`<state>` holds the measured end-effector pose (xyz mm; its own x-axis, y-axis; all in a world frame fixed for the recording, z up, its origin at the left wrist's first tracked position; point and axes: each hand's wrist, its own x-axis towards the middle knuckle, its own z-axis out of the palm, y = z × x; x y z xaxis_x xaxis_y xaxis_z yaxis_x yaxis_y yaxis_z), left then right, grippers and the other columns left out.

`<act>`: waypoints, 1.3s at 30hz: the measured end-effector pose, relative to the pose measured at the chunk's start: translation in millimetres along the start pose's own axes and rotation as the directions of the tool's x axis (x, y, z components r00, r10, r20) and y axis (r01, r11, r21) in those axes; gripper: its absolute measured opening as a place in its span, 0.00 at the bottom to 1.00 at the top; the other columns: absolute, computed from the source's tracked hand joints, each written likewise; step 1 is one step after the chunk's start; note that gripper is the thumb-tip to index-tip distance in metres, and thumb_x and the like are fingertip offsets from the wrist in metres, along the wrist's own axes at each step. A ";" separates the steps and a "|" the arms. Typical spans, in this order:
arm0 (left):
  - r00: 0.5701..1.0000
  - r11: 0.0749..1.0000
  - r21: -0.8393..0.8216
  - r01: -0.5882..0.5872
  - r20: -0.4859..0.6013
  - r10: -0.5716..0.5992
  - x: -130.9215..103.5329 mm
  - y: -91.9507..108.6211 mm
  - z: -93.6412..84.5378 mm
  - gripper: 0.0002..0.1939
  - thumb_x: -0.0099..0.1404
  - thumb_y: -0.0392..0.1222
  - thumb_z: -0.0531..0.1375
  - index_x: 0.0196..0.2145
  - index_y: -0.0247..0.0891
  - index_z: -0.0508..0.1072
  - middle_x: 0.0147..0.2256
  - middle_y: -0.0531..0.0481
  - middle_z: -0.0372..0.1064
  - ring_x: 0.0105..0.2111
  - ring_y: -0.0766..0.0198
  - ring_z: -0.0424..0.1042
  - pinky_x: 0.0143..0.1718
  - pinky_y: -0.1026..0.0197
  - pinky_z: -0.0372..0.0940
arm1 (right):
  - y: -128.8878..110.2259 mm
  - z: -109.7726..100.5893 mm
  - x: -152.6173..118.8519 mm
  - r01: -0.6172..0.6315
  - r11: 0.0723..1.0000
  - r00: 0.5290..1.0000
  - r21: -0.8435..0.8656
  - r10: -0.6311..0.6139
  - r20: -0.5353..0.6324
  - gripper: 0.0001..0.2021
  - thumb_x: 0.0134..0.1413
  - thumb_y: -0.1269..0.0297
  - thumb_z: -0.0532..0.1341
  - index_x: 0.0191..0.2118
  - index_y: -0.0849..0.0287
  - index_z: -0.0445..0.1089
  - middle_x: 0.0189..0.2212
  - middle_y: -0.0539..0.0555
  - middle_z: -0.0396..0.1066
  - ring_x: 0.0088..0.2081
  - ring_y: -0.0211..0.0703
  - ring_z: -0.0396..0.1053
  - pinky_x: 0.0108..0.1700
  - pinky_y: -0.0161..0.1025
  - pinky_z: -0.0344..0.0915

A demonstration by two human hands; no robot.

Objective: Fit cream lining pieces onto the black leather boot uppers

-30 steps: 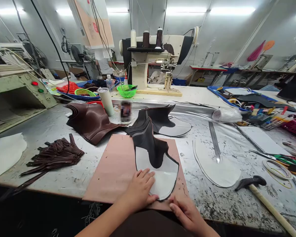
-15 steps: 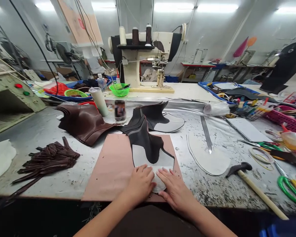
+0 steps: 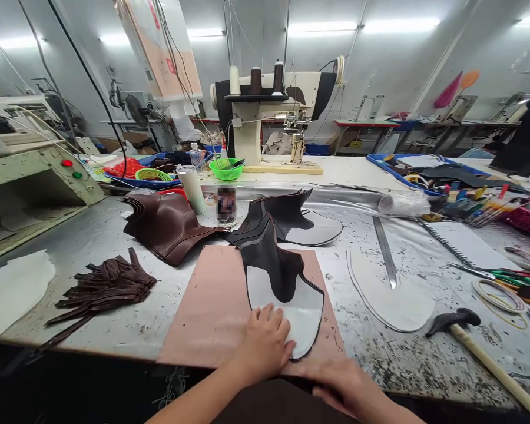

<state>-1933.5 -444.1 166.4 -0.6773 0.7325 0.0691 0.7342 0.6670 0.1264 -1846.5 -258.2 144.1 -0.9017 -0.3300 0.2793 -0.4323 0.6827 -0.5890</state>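
Note:
A black leather piece with a white lining [image 3: 307, 318] lies on a pink sheet [image 3: 207, 294] at the table's front edge. My left hand [image 3: 267, 341] rests on the lower left of the white lining, its fingers spread. At the front edge of the pink sheet, right of the leather piece, is my right hand [image 3: 344, 380]; it is smeared by motion and its fingers are hard to make out. More black pieces with white lining [image 3: 315, 228] lie just behind. A stack of brown leather pieces [image 3: 168, 227] and a bundle of brown strips [image 3: 108, 285] are on the left.
A hammer [image 3: 490, 353], white rounded pieces [image 3: 388, 303], a steel ruler [image 3: 385, 253] and a spiral notebook [image 3: 472, 244] lie to the right. Behind stand a cream tumbler [image 3: 192, 189], a phone [image 3: 226, 207], a green basket [image 3: 227, 171] and a sewing machine [image 3: 249, 132].
My right hand has come off the white lining and moved right and down to the table's front edge. My left hand stays on the lining. The camera view has shifted slightly.

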 end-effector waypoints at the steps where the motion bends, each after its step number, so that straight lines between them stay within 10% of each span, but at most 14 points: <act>1: 1.000 1.000 0.012 -0.016 -0.008 0.016 -1.4 0.6 2.3 0.16 0.63 0.51 0.51 0.43 0.39 0.67 0.50 0.43 0.62 0.52 0.46 0.58 0.46 0.42 0.55 | -0.1 -2.1 7.8 0.009 1.000 1.000 -0.012 -0.009 -0.017 0.17 0.59 0.63 0.47 0.50 0.49 0.65 0.38 0.51 0.74 0.38 0.40 0.71 0.38 0.37 0.70; 5: 0.992 0.991 0.050 -0.127 0.001 0.127 -9.0 -2.4 8.7 0.20 0.64 0.50 0.49 0.53 0.51 0.60 0.55 0.40 0.56 0.54 0.39 0.54 0.46 0.35 0.52 | 8.7 3.8 41.8 0.040 0.982 0.993 -0.183 -0.060 -0.100 0.20 0.58 0.69 0.44 0.53 0.62 0.63 0.50 0.60 0.66 0.51 0.46 0.63 0.50 0.46 0.65; 14: 0.933 0.938 -0.041 -0.343 0.101 0.346 -19.0 -17.5 3.4 0.35 0.60 0.59 0.52 0.61 0.51 0.42 0.60 0.40 0.45 0.57 0.36 0.48 0.49 0.30 0.49 | 19.6 16.3 50.8 -0.049 0.971 0.992 -0.235 0.074 0.101 0.23 0.62 0.61 0.39 0.60 0.62 0.52 0.57 0.56 0.53 0.58 0.45 0.51 0.56 0.49 0.57; 24: 0.925 0.922 -0.127 -0.366 0.056 0.375 -47.9 -27.9 11.0 0.15 0.65 0.47 0.52 0.50 0.50 0.66 0.53 0.52 0.62 0.55 0.53 0.58 0.53 0.54 0.57 | 5.9 -1.9 63.7 -0.083 0.919 0.969 -0.386 0.165 0.185 0.35 0.43 0.39 0.57 0.57 0.47 0.56 0.57 0.62 0.56 0.56 0.67 0.53 0.50 0.68 0.51; 27: 0.923 0.904 -0.242 -0.353 0.069 0.379 -49.3 -27.4 13.5 0.16 0.66 0.52 0.48 0.46 0.52 0.69 0.53 0.57 0.62 0.56 0.56 0.56 0.55 0.55 0.54 | 0.5 -20.7 89.0 -0.223 0.939 0.975 -0.262 0.221 -0.036 0.27 0.46 0.46 0.58 0.51 0.54 0.63 0.43 0.61 0.69 0.42 0.56 0.68 0.42 0.55 0.63; 30: 0.928 0.843 -0.472 -0.259 0.119 0.352 -54.1 -28.2 25.5 0.18 0.66 0.56 0.44 0.46 0.59 0.69 0.48 0.64 0.66 0.56 0.62 0.56 0.56 0.60 0.52 | 2.7 -25.4 114.3 -0.406 0.913 0.816 0.032 0.378 -0.437 0.28 0.46 0.46 0.57 0.49 0.60 0.60 0.44 0.61 0.65 0.28 0.43 0.68 0.31 0.44 0.66; 32: 0.944 0.814 -0.566 -0.131 0.180 0.277 -56.8 -29.9 34.8 0.17 0.65 0.57 0.44 0.44 0.64 0.69 0.44 0.66 0.69 0.54 0.63 0.59 0.55 0.61 0.53 | 9.7 -20.5 124.6 -0.402 0.886 0.728 0.230 0.462 -0.507 0.34 0.41 0.46 0.61 0.52 0.60 0.55 0.49 0.63 0.61 0.26 0.40 0.66 0.29 0.42 0.65; 39: 0.983 0.854 -0.520 0.030 0.171 0.069 -54.5 -35.8 41.1 0.20 0.52 0.65 0.53 0.39 0.59 0.74 0.36 0.59 0.74 0.34 0.61 0.73 0.39 0.63 0.68 | 16.9 -25.6 115.6 -0.236 0.894 0.828 0.380 0.390 -0.403 0.10 0.44 0.56 0.60 0.30 0.57 0.65 0.37 0.56 0.68 0.29 0.42 0.66 0.31 0.40 0.65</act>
<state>-1921.0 -502.3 117.4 -0.6067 0.7895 -0.0927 0.5824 0.5208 0.6241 -1958.1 -268.1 185.9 -0.9166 0.2558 0.3072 -0.1723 0.4406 -0.8810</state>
